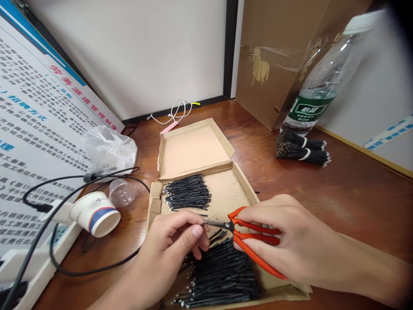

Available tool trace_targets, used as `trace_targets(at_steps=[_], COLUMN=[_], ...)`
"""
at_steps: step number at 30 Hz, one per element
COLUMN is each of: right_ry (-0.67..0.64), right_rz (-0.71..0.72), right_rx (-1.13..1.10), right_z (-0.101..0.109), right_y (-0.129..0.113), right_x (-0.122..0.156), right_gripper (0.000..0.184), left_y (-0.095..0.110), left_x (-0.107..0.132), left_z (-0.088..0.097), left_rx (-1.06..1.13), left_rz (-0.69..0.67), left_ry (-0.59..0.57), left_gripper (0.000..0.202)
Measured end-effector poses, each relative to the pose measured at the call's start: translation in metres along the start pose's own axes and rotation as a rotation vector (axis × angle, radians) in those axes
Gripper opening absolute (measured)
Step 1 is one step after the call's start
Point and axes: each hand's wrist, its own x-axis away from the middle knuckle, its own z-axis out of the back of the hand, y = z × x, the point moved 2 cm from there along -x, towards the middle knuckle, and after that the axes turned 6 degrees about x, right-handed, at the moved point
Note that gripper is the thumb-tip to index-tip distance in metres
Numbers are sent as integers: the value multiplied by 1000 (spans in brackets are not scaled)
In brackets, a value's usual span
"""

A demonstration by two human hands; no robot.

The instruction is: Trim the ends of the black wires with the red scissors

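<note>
My right hand [290,241] grips red-handled scissors [253,250], the dark blades pointing left. The blade tips reach the fingertips of my left hand [176,247], which is closed in a pinch. Whatever is pinched there is too small and hidden to make out. Below both hands, a large pile of short black wires [226,273] with bare, silvery ends lies in the near part of an open cardboard box [245,183]. A smaller, neater row of black wires [187,191] lies farther back in the same box.
Tied wire bundles [303,150] lie at right beside a water bottle [311,101] and a brown carton [271,56]. At left are a tipped paper cup [95,215], a clear plastic cup [122,193], a plastic bag [111,148], black cables [97,272] and a power strip [53,254].
</note>
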Motion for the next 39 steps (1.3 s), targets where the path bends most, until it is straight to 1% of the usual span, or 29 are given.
trace_targets(at_steps=[5, 11, 13, 16, 20, 24, 31, 35, 39], right_ry=[-12, 33, 49, 51, 16, 3, 36, 56, 96], right_rz=[39, 113, 108, 60, 20, 37, 103, 82, 51], right_rx=[4, 15, 15, 32, 61, 40, 22, 49, 86], right_z=[0, 1, 1, 1, 1, 1, 1, 1, 2], right_y=[1, 5, 5, 4, 2, 1, 2, 4, 5], right_x=[-1, -2, -1, 1, 1, 0, 0, 0, 0], right_gripper=[20, 21, 21, 22, 17, 18, 23, 24, 16], left_y=[0, 0, 0, 0, 1, 1, -1, -1, -2], left_x=[1, 1, 2, 1, 1, 1, 2, 2, 3], left_z=[0, 2, 2, 2, 1, 0, 2, 2, 4], left_rx=[-33, -69, -64, -66, -84, -107, -131, -93, -95], left_rz=[3, 17, 19, 19, 20, 12, 8, 8, 11], left_ry=[-4, -6, -9, -15, -12, -17, -23, -18, -9], left_gripper=[23, 27, 26, 26, 27, 28, 28, 26, 23])
